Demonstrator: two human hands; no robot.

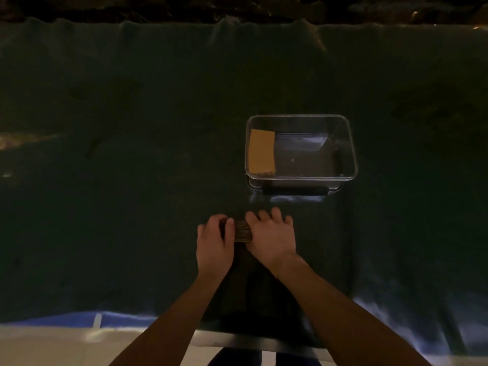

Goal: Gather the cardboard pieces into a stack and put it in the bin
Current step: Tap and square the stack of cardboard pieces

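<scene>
A small stack of cardboard pieces (pixel 242 231) lies on the dark cloth near the front middle, mostly covered by both hands. My left hand (pixel 215 240) grips its left side with curled fingers. My right hand (pixel 272 233) presses on its right side, fingers spread over the top. Only the stack's layered front edge shows between the hands. Beyond them stands a clear plastic bin (pixel 352 154). Inside it, a tan cardboard piece (pixel 261 151) leans against the left wall.
A dark green cloth (pixel 132 154) covers the whole table, with wrinkles along its far edge. The bin's black handle (pixel 295 191) lies along its near side. The table's front edge (pixel 250 342) runs just below my forearms.
</scene>
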